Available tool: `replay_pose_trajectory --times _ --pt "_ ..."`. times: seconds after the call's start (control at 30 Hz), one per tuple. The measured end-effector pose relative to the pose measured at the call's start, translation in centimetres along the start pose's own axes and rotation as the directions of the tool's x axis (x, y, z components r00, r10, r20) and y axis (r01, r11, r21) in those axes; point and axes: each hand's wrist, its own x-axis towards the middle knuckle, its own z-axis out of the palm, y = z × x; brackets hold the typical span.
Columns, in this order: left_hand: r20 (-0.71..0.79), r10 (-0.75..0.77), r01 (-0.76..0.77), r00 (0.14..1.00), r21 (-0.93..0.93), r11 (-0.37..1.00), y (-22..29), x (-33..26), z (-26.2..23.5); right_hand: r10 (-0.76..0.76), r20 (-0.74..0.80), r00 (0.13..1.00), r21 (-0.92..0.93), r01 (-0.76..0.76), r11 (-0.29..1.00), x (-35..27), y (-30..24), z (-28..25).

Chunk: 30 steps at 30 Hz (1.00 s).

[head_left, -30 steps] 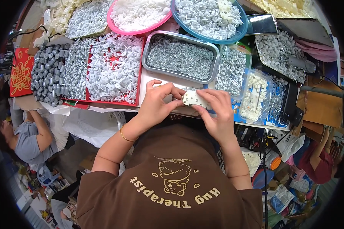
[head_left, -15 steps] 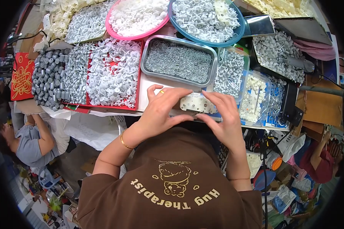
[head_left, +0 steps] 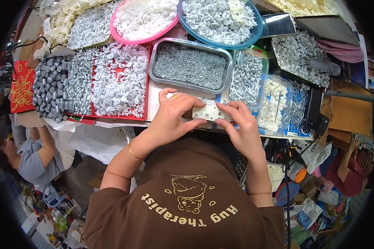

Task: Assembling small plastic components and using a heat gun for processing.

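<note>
A cream plastic plate with small round holes point(head_left: 211, 112) sits at the table's near edge, in front of my body. My left hand point(head_left: 174, 115) pinches its left end between fingers and thumb. On the other end, the fingertips and thumb of my right hand point(head_left: 242, 124) close in the same way. Just beyond my hands is a metal tray point(head_left: 152, 74) full of small silver metal pins or screws. A clear tub of longer metal screws or nails point(head_left: 246, 79) stands beyond my right hand.
A red tray point(head_left: 147, 93) of white round-headed parts lies left, beside grey cylinders point(head_left: 52, 85). Pink point(head_left: 111, 25) and teal point(head_left: 259, 29) basins of white parts stand at the back. Right are a tub of cream pieces point(head_left: 272, 106) and a black box point(head_left: 318, 118). Other people sit on both sides.
My fingers and thumbs, which were spread around the cream plate, have come in and closed on its two ends. The whole view has shifted slightly.
</note>
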Motion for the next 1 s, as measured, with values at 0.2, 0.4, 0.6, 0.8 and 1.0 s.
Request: replay_pose_trajectory --times 0.2,0.4,0.6,0.8,1.0 --pt "-0.001 -0.022 0.022 1.000 -0.011 1.000 0.1 0.1 -0.1 -0.003 -0.019 1.000 -0.026 0.003 1.000 0.2 -0.2 0.0" --pt "-0.001 -0.002 0.002 1.000 -0.009 1.000 0.0 0.1 -0.3 -0.005 -0.022 1.000 -0.039 0.004 0.999 0.0 -0.1 0.4" --pt "0.016 -0.004 0.004 1.000 -0.002 1.000 -0.2 0.4 -0.4 0.039 0.021 0.999 -0.014 -0.039 0.999 0.4 -0.4 -0.3" --pt "0.058 -0.008 0.006 0.998 0.021 1.000 -0.1 0.3 -0.5 -0.003 -0.005 1.000 -0.053 0.003 0.999 -0.2 -0.1 0.3" --pt "0.081 0.113 -0.119 0.990 0.075 0.990 -0.2 0.8 -0.7 -0.027 -0.001 1.000 -0.052 0.027 0.998 0.1 0.2 0.2"
